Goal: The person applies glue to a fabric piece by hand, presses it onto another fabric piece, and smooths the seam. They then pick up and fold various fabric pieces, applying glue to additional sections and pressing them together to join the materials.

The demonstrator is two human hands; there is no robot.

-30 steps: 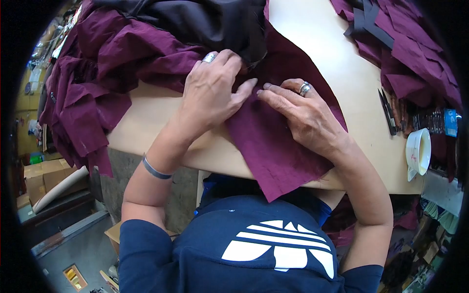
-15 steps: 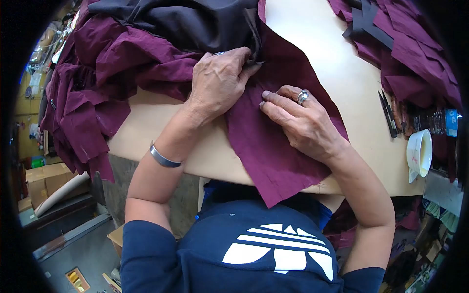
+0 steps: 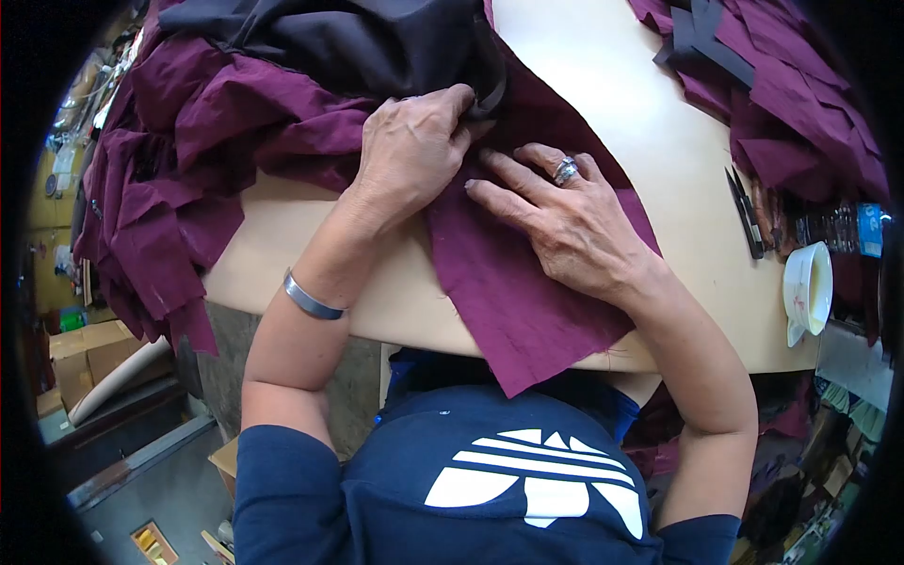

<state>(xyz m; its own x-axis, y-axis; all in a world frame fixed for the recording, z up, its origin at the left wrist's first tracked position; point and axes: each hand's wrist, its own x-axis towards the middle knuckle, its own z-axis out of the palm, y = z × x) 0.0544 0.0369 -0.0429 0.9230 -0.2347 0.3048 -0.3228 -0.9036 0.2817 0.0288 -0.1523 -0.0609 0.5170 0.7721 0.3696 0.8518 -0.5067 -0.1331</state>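
Note:
A long maroon cloth piece point(image 3: 527, 311) lies across the table's front edge, its pointed end hanging over toward my lap. At its upper end it meets a black cloth point(image 3: 377, 47), bunched in loose folds. My left hand point(image 3: 411, 151) is closed, thumb and fingers pinching the black cloth where it meets the maroon; the fingertips are partly hidden. Lying on the maroon cloth, my right hand point(image 3: 574, 217) has its fingers stretched and slightly apart, close to the left thumb. It wears a ring point(image 3: 565, 170).
Crumpled maroon fabric point(image 3: 151, 207) spills over the table's left edge. At the back right is a pile of maroon cut pieces point(image 3: 800, 104) with black strips. Black thread snips or tweezers point(image 3: 745, 215), a white cup point(image 3: 797, 292) and a plastic bottle point(image 3: 847, 231) sit on the right.
My right hand has slid up and left over the maroon cloth, and its fingers have spread a little more. My left hand has shifted slightly left and up, still pinching the black cloth.

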